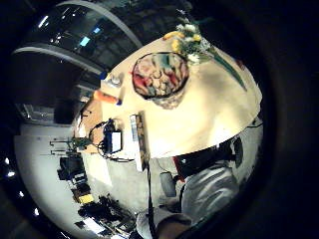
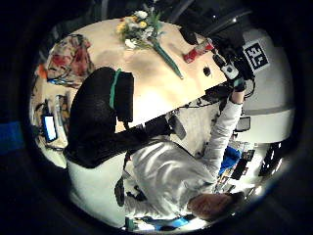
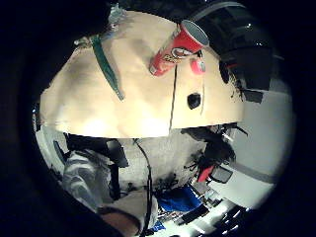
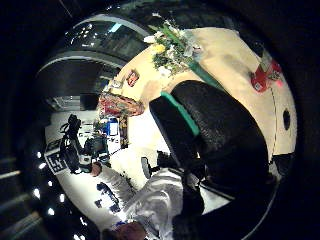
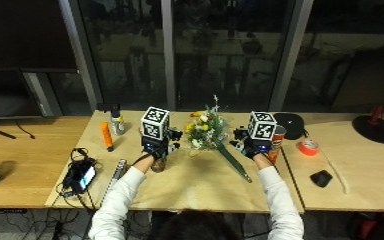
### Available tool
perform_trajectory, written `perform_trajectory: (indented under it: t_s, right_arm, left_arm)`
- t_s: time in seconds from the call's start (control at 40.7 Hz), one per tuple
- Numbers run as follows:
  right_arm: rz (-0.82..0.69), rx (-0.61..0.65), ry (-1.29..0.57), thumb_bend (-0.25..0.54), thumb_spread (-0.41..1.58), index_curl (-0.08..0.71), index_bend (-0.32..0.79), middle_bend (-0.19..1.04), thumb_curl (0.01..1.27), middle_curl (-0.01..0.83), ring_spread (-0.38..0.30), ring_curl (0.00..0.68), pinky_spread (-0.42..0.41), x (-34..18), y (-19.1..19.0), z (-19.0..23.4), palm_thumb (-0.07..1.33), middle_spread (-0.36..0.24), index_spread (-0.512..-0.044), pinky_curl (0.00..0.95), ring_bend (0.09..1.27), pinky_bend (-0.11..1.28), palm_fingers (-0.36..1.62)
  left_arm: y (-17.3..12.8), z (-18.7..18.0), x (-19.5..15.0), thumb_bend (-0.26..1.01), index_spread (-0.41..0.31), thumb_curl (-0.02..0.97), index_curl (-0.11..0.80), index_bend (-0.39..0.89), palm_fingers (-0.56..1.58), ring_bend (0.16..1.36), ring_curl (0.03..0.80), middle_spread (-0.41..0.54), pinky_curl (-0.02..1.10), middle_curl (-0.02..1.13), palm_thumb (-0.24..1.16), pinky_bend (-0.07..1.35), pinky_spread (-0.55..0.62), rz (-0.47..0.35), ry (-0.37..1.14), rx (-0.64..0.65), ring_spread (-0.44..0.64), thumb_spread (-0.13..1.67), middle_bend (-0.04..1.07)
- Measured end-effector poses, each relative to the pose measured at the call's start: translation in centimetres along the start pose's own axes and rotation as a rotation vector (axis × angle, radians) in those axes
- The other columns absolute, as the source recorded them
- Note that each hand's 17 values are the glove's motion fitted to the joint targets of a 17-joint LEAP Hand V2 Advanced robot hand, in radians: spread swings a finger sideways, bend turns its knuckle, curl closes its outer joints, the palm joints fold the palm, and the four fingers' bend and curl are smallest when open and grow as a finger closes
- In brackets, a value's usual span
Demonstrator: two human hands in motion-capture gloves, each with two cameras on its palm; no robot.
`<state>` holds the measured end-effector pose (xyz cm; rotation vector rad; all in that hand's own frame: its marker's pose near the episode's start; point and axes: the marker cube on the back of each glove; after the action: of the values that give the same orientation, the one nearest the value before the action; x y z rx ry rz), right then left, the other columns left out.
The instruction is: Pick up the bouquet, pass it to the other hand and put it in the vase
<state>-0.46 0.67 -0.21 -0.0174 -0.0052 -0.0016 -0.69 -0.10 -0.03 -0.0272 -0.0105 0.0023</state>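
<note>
The bouquet (image 5: 204, 132) of yellow and white flowers lies on the wooden table (image 5: 192, 190), its green wrapped stem (image 5: 235, 164) pointing towards the person. It shows too in the palm views (image 1: 189, 42) (image 2: 139, 27) (image 4: 170, 50). The vase (image 1: 160, 74) stands upright just below my left hand (image 5: 155, 146), which hides most of it (image 5: 157, 165). My left hand hovers over the vase, left of the flowers, and holds nothing. My right hand (image 5: 255, 145) hovers right of the bouquet, near the stem, fingers (image 4: 210, 135) relaxed and empty.
A red can (image 5: 276, 138) stands beside my right hand. Further right lie a red tape roll (image 5: 308, 147) and a small black object (image 5: 321, 177). An orange tube (image 5: 105, 136), a small bottle (image 5: 117, 122) and a cabled device (image 5: 82, 175) sit to the left.
</note>
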Motion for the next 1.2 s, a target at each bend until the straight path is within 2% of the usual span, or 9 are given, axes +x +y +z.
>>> perform_trajectory:
  t_s: [0.025,0.098,0.196,0.319,0.466,0.638,0.81,1.006,1.202]
  right_arm:
    - [-0.003,-0.003,0.000,0.184,0.44,0.016,0.09,0.23,0.05,0.057,0.023,0.073,0.072,-0.1,0.2,-0.1,0.28,0.010,-0.186,0.083,0.38,0.37,0.38]
    - [-0.028,-0.015,-0.001,0.199,0.66,0.052,0.10,0.24,0.06,0.097,0.032,0.128,0.098,-0.8,1.4,-0.5,0.31,0.013,-0.250,0.140,0.42,0.40,0.34]
    - [-0.059,-0.019,-0.012,0.200,0.86,0.076,0.10,0.25,0.08,0.137,0.036,0.171,0.120,-1.1,2.8,-0.9,0.32,0.018,-0.303,0.184,0.45,0.42,0.31]
    - [-0.090,-0.001,-0.045,0.188,1.03,0.095,0.11,0.26,0.10,0.179,0.040,0.198,0.140,-0.7,3.2,-0.9,0.33,0.021,-0.338,0.215,0.48,0.43,0.29]
    - [-0.087,0.026,-0.081,0.162,1.15,0.111,0.11,0.27,0.12,0.218,0.042,0.220,0.156,-0.4,3.4,-1.2,0.33,0.023,-0.358,0.244,0.49,0.44,0.29]
    - [-0.038,0.051,-0.106,0.133,1.21,0.095,0.04,0.29,0.14,0.254,0.043,0.248,0.196,0.0,2.5,-1.2,0.34,0.027,-0.347,0.292,0.54,0.56,0.36]
    - [0.031,0.050,-0.056,0.100,1.20,0.065,0.02,0.34,0.18,0.298,0.036,0.289,0.219,0.1,2.2,-1.2,0.36,0.024,-0.280,0.336,0.62,0.67,0.45]
    - [0.123,0.020,0.009,0.064,1.17,0.049,0.03,0.39,0.22,0.339,0.016,0.322,0.209,0.7,0.4,0.3,0.40,0.017,-0.229,0.358,0.67,0.70,0.46]
    - [0.174,-0.022,-0.017,0.031,1.16,0.048,0.04,0.37,0.25,0.353,0.014,0.340,0.206,1.3,-3.4,2.7,0.44,0.022,-0.208,0.369,0.68,0.74,0.43]
  left_arm:
    - [0.1,-0.1,-0.1,0.17,-0.032,0.061,0.099,0.38,0.49,0.31,0.041,0.076,0.06,0.04,0.26,0.30,0.12,0.002,0.000,-0.008,0.14,0.45,0.16]
    - [0.8,-1.0,-0.7,0.18,-0.042,0.091,0.149,0.39,0.46,0.33,0.093,0.107,0.12,0.08,0.29,0.31,0.16,0.014,0.016,-0.046,0.19,0.66,0.15]
    - [1.8,-1.9,-0.8,0.17,-0.050,0.126,0.198,0.39,0.44,0.34,0.130,0.128,0.16,0.12,0.30,0.31,0.20,0.023,0.050,-0.062,0.24,0.86,0.16]
    - [2.5,-2.5,-0.4,0.16,-0.056,0.161,0.240,0.38,0.44,0.36,0.153,0.136,0.20,0.15,0.31,0.30,0.23,0.039,0.068,-0.046,0.27,1.01,0.16]
    - [2.3,-2.3,0.3,0.13,-0.059,0.196,0.281,0.36,0.43,0.36,0.172,0.142,0.23,0.17,0.31,0.29,0.25,0.069,0.086,-0.009,0.29,1.12,0.16]
    - [1.9,-1.4,1.4,0.10,-0.061,0.229,0.318,0.35,0.42,0.36,0.188,0.145,0.26,0.20,0.32,0.28,0.26,0.095,0.091,0.013,0.30,1.18,0.16]
    - [0.9,-0.1,1.9,0.07,-0.058,0.254,0.343,0.32,0.41,0.36,0.203,0.153,0.28,0.21,0.33,0.27,0.26,0.106,0.103,0.004,0.30,1.21,0.16]
    - [-1.2,0.8,2.8,0.03,-0.056,0.277,0.368,0.30,0.40,0.36,0.216,0.158,0.30,0.22,0.34,0.26,0.26,0.071,0.195,0.004,0.31,1.22,0.15]
    - [-1.6,1.2,2.2,0.00,-0.035,0.291,0.374,0.23,0.35,0.40,0.240,0.180,0.31,0.24,0.34,0.24,0.32,-0.018,0.258,-0.018,0.32,1.23,0.16]
